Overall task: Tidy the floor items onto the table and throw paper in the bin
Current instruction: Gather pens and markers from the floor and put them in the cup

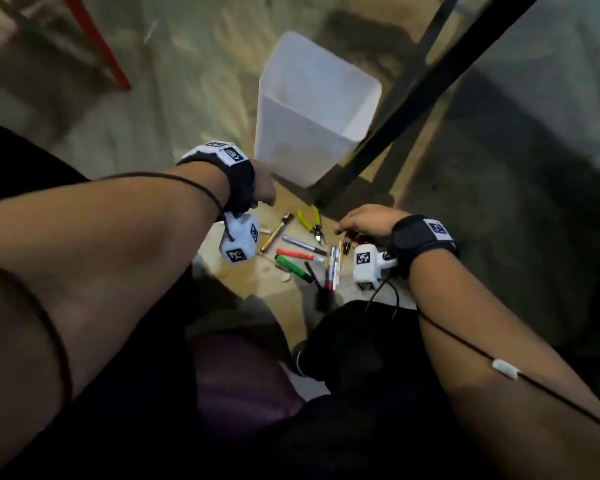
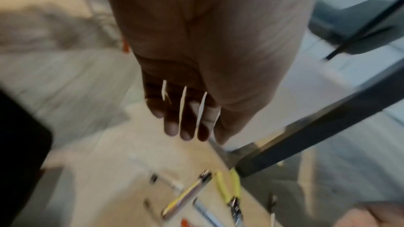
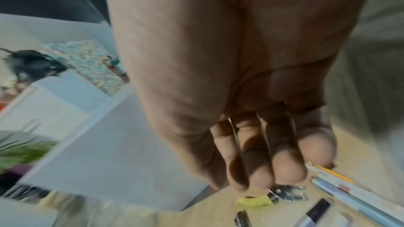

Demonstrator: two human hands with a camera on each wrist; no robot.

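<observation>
Several pens and markers lie on the wooden floor, among them a red marker (image 1: 298,254) and a green marker (image 1: 291,267). Yellow-handled pliers (image 1: 313,224) (image 2: 230,189) lie beyond them, near a yellow-and-silver pen (image 1: 276,233) (image 2: 188,194). Small white scraps (image 1: 286,277) lie between the items. The white bin (image 1: 312,109) stands behind them. My left hand (image 1: 265,192) (image 2: 186,123) hangs by the bin's front corner with fingers straight, holding nothing. My right hand (image 1: 357,224) (image 3: 273,167) reaches over the right end of the pile, fingers extended just above the pen ends (image 3: 341,189) and the pliers' head (image 3: 286,194).
A black table leg (image 1: 395,126) (image 2: 306,137) slants down to the floor just right of the bin, close to the pliers. A red leg (image 1: 97,43) stands at the far left. My dark-clothed knees (image 1: 343,341) are just in front of the pile.
</observation>
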